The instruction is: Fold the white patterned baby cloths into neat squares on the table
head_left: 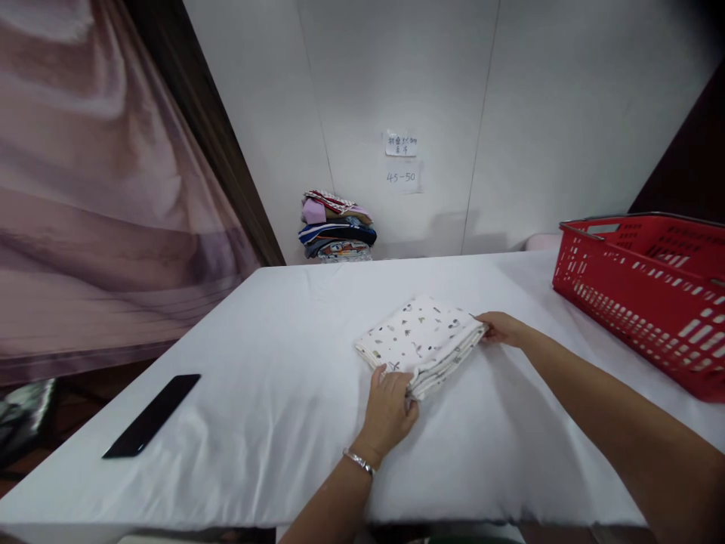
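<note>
A folded white cloth with small printed figures (422, 340) lies in the middle of the white-covered table (272, 363). My left hand (390, 408), with a silver bracelet at the wrist, grips the cloth's near corner. My right hand (501, 329) holds the cloth's right corner, fingers closed on its layered edge. Both hands rest low on the table.
A red plastic basket (646, 287) stands at the table's right side. A black phone (152, 414) lies near the left front edge. A stack of folded colourful clothes (337, 227) sits at the back against the white wall. A pinkish curtain (84, 189) hangs at the left.
</note>
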